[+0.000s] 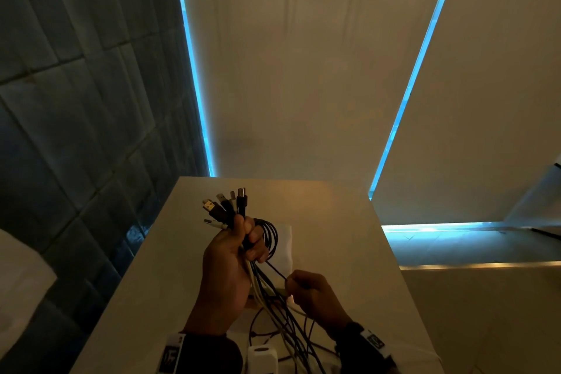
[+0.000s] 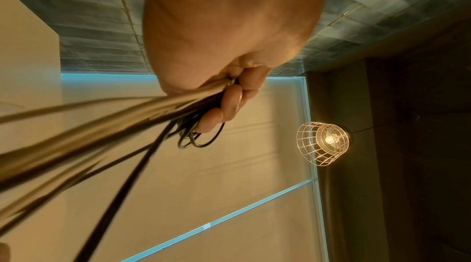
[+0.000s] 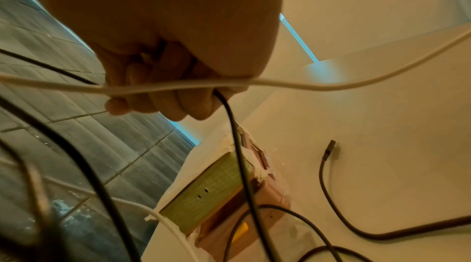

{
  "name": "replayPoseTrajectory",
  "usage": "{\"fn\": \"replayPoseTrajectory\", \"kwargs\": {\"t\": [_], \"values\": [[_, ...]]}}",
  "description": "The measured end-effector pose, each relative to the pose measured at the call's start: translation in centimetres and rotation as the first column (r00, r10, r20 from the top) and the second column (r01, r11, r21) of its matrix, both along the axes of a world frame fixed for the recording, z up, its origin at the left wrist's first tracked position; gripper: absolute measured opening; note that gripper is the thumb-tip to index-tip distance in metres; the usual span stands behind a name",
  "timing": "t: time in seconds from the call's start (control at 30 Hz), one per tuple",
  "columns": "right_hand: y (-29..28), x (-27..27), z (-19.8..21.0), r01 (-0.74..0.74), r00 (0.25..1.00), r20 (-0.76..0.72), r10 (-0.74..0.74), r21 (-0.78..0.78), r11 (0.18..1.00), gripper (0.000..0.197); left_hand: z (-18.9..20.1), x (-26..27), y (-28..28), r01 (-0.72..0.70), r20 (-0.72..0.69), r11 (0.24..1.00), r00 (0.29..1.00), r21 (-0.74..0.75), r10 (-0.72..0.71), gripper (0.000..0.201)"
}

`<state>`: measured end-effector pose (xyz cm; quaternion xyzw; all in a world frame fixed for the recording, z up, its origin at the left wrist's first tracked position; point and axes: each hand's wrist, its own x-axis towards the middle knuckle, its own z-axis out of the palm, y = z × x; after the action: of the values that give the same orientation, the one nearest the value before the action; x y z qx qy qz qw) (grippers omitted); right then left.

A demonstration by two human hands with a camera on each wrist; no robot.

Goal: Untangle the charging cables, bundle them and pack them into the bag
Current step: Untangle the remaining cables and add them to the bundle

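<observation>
Now | cables in left hand fist | right hand pinches black strand

Two hands are up over the bench: the left hand and the right hand. Six plug ends fan out above the left fist. How many cables hang below it I cannot count, though there are both black and white ones. One black cable loop curls beside the left fingers. One loose black cable end lies on the bench. One white adapter sits at the near edge. One caged lamp glows overhead.
</observation>
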<state>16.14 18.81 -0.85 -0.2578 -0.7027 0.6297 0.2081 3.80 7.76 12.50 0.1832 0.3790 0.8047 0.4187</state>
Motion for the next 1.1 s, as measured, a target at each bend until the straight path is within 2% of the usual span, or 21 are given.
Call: {"fn": "replayPoseTrajectory", "kwargs": {"t": [0.2, 0.3, 0.4, 0.5, 0.57, 0.63, 0.73, 0.83, 0.9, 1.0, 1.1], "values": [[0.5, 0.0, -1.4, 0.024, 1.000, 0.006, -0.024, 0.013, 1.000, 0.030, 0.1, -0.1, -0.2, 0.007, -0.017, 1.000, 1.000, -0.008, -0.007, 0.025], [0.8, 0.2, -2.4, 0.040, 0.998, 0.041, -0.040, -0.001, 0.999, 0.024, 0.2, -0.2, -0.3, 0.009, -0.024, 1.000, 1.000, -0.008, -0.009, 0.025], [1.2, 0.8, -3.7, 0.054, 0.992, 0.112, -0.055, 0.003, 0.999, 0.022, 0.3, -0.3, -0.3, -0.002, -0.023, 1.000, 1.000, -0.016, 0.001, 0.025], [1.9, 1.1, -4.6, 0.093, 0.971, 0.216, -0.099, 0.037, 0.995, 0.031, 0.0, -0.4, -0.2, -0.025, -0.014, 0.998, 1.000, -0.052, 0.024, 0.025], [2.2, 0.7, -3.8, 0.164, 0.955, 0.244, -0.168, 0.036, 0.986, 0.033, -0.1, -0.5, 0.0, -0.031, -0.002, 0.996, 1.000, -0.083, 0.031, 0.027], [2.1, 0.1, -1.6, 0.253, 0.945, 0.210, -0.249, 0.011, 0.967, 0.028, -0.3, -0.6, 0.0, -0.041, -0.005, 0.992, 0.999, -0.116, 0.040, 0.031], [1.3, -0.8, 3.5, 0.285, 0.958, 0.000, -0.287, -0.119, 0.951, 0.024, -0.4, -0.6, 0.1, -0.056, -0.023, 0.983, 0.998, -0.174, 0.052, 0.032], [-0.1, -1.5, 8.3, 0.164, 0.958, -0.222, -0.179, -0.085, 0.983, 0.024, -0.4, -0.3, 0.3, -0.073, -0.057, 0.973, 0.996, -0.220, 0.062, 0.032], [-1.0, -1.7, 10.1, 0.052, 0.960, -0.274, -0.055, -0.017, 0.999, 0.023, -0.4, -0.2, 0.4, -0.101, -0.079, 0.968, 0.993, -0.228, 0.085, 0.032], [-2.1, -1.7, 10.5, -0.087, 0.975, -0.199, 0.101, 0.077, 0.993, 0.024, -0.4, -0.3, 0.3, -0.094, -0.044, 0.979, 0.995, -0.182, 0.087, 0.031], [-2.2, -1.4, 9.4, -0.147, 0.981, -0.113, 0.156, 0.086, 0.985, 0.023, 0.1, -0.4, 0.0, -0.068, 0.060, 0.995, 0.996, -0.073, 0.073, 0.026]]}}
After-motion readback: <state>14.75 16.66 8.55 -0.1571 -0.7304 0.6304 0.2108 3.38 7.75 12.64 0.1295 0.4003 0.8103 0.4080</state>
